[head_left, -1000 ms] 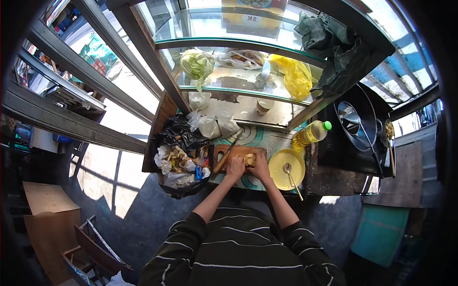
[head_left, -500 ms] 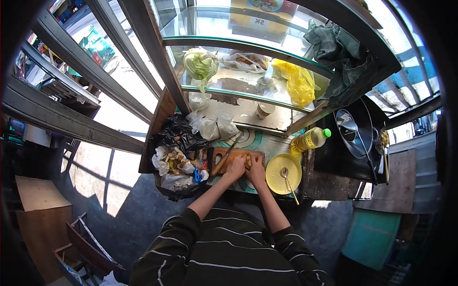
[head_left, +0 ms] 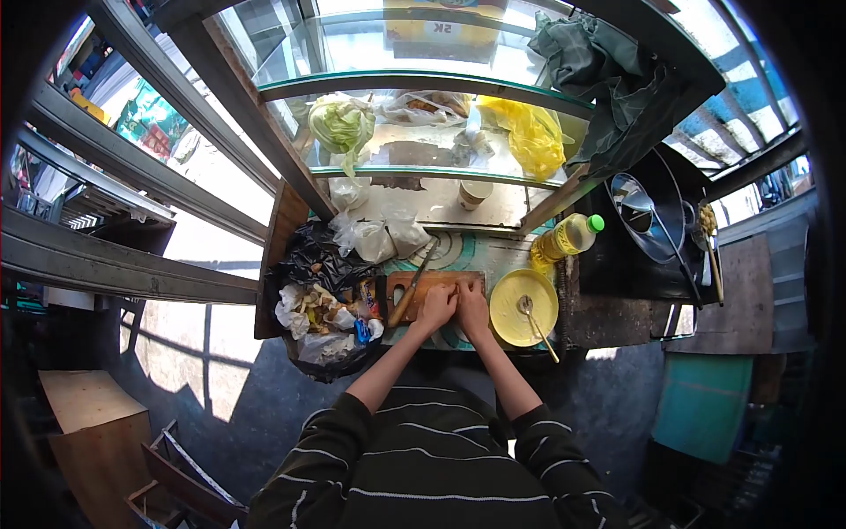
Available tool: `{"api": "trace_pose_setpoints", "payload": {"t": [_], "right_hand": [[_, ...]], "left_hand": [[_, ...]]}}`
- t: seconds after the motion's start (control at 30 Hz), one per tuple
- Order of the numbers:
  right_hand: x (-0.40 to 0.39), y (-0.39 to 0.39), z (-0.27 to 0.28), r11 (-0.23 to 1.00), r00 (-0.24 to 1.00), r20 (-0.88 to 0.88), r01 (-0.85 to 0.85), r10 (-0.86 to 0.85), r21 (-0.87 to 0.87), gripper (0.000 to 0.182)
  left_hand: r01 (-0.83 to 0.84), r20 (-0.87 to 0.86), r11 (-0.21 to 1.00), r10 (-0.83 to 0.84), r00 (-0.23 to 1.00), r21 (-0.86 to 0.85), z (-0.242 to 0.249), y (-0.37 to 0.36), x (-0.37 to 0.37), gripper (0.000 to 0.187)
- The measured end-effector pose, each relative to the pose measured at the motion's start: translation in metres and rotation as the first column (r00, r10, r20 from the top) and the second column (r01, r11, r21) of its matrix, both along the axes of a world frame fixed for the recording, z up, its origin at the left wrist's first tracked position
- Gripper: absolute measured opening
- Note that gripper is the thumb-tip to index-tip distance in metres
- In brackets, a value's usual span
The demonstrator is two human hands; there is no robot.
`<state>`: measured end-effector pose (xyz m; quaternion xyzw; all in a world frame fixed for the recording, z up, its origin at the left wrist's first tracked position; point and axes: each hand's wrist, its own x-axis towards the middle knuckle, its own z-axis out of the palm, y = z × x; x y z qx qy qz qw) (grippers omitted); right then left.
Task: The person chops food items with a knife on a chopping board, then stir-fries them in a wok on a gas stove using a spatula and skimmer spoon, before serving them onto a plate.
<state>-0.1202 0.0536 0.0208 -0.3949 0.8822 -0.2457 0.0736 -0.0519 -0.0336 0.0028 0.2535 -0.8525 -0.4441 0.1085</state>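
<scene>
The left hand (head_left: 437, 305) and right hand (head_left: 472, 307) rest close together on the board (head_left: 441, 278), left of the bowl (head_left: 506, 310), earlier-visible pieces now unseen; grip cannot be determined.

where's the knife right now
In the head view, the knife lies slanted across the left end of the cutting board, just left of the left hand.

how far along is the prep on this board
Looks done: the yellow mix in the bowl, a spoon resting in it. In hand: the left hand and right hand work on the cutting board, hiding whatever they handle. Left: probably finishing that; the knife lies unheld. Anything beyond that, I can't tell.
</scene>
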Motion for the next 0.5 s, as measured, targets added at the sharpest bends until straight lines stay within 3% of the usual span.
{"api": "trace_pose_setpoints", "payload": {"t": [0.13, 0.23, 0.5], "right_hand": [[-0.003, -0.003, -0.007, 0.998, 0.999, 0.039, 0.009, -0.007, -0.058, 0.025], [-0.004, -0.003, -0.002, 0.995, 0.994, 0.105, 0.031, -0.021, -0.099, 0.026], [-0.019, 0.006, 0.006, 0.977, 0.974, 0.219, 0.098, -0.055, -0.188, 0.03]], "left_hand": [[-0.043, -0.09, 0.998, 0.038, 0.995, -0.05, 0.0, 0.005, 0.002, 0.03], [-0.068, -0.065, 0.997, 0.069, 0.996, 0.025, 0.006, 0.005, 0.001, 0.032], [-0.057, -0.135, 0.998, 0.051, 0.99, -0.037, -0.002, 0.007, -0.014, 0.029]]}}
